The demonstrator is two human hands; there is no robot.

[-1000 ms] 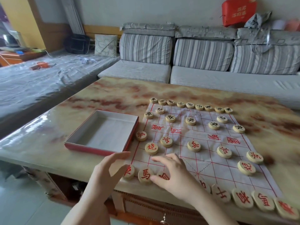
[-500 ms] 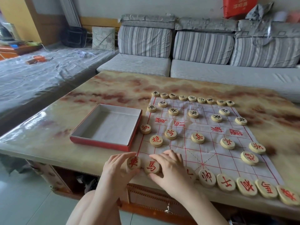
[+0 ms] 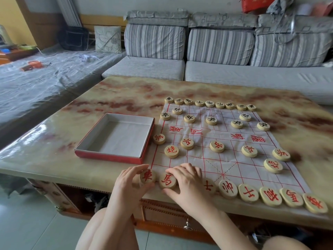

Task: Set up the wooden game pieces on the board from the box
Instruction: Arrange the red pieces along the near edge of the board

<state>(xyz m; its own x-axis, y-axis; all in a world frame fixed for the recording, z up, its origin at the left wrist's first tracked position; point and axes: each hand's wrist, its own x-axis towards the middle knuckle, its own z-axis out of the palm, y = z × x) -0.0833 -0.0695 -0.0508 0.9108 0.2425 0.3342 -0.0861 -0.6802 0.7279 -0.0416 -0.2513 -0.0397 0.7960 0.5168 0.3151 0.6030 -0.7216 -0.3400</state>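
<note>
Gripping the Near-Left Corner Pieces

Pinching a round wooden piece (image 3: 147,176) with a red character at the near-left corner of the board (image 3: 221,154), the left hand (image 3: 128,184) grasps it between thumb and fingers. Just to its right, the right hand (image 3: 187,181) lies over the near row, thumb and fingertips closed on a second red-marked disc (image 3: 167,180). Flat pale discs line the near edge in a left-to-right row; black-marked ones line the far edge. A red box (image 3: 115,138), open and white inside, sits on the marbled table (image 3: 54,141) just left of the board.
</note>
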